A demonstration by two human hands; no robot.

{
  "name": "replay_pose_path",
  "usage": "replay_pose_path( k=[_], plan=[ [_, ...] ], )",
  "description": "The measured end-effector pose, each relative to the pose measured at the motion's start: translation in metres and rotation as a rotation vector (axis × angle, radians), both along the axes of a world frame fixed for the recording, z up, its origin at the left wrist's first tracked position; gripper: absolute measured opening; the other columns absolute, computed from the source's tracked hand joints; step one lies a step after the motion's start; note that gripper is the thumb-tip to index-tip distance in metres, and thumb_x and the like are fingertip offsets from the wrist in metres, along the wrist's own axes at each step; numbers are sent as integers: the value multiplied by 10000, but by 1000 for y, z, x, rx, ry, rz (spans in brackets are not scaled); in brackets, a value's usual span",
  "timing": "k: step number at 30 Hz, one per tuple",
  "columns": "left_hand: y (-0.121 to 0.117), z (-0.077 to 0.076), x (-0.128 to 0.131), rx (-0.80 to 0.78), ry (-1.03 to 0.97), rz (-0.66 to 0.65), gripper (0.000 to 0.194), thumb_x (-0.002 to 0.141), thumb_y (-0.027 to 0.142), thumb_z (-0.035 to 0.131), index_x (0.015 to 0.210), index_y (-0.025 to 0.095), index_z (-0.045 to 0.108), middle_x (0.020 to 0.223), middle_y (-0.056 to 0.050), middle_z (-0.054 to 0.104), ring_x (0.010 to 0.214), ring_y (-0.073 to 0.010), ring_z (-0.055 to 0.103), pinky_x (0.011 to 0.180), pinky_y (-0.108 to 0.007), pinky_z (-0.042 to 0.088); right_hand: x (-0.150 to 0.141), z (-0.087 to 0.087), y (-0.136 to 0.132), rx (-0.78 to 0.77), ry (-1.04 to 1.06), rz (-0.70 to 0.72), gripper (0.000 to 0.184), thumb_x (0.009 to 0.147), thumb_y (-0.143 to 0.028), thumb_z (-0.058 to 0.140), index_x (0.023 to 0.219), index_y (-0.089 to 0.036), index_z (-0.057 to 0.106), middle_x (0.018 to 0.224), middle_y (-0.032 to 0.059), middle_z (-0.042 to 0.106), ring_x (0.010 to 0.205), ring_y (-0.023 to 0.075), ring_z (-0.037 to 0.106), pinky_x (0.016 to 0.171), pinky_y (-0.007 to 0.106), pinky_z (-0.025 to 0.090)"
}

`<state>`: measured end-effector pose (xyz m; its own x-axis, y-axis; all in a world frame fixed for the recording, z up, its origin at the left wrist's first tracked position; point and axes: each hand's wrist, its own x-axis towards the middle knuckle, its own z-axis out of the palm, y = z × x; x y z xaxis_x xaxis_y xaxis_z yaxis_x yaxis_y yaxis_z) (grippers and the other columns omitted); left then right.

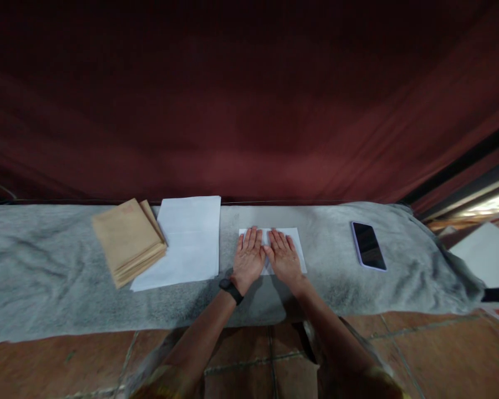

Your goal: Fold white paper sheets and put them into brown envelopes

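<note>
At left, a brown paper stack overlaps white sheets on the grey cloth. Next, the left hand lies palm-down, fingers extended, slightly apart, gripping nothing. The small white paper lies directly beneath both hands, equally near each; its long axis runs left-right, across the fingers, with no pointed end visible. The right hand lies flat, fingers slightly spread. A phone lies farther right.

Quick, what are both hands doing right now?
Left hand: open, palm down, flat on the white paper.
Right hand: open, palm down on the same paper, holding nothing.
</note>
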<state>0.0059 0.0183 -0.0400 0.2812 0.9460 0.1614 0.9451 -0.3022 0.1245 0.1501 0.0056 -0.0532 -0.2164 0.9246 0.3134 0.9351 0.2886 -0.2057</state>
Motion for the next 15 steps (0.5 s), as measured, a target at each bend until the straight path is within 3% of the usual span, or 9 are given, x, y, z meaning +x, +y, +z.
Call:
replay_pose_path(
  k=[7, 15],
  plan=[
    [-2, -9, -8, 60, -36, 55, 575, 1018, 291, 321, 1548, 70, 355, 1631, -145, 330, 1530, -245, 276, 1258, -450, 231, 12, -1, 0, 28, -50, -74, 556, 1073, -407, 323, 1532, -111, 424, 1577, 151, 431, 1457, 296, 403, 1202, 495, 279],
    [-8, -6, -16, 79, -47, 90, 594, 1019, 314, 319, 1547, 43, 348, 1621, -167, 333, 1527, -267, 281, 1251, -466, 251, 30, -4, -2, 55, -87, -118, 581, 1073, -425, 281, 1537, -101, 414, 1574, 167, 432, 1435, 311, 430, 1180, 496, 299]
  ],
)
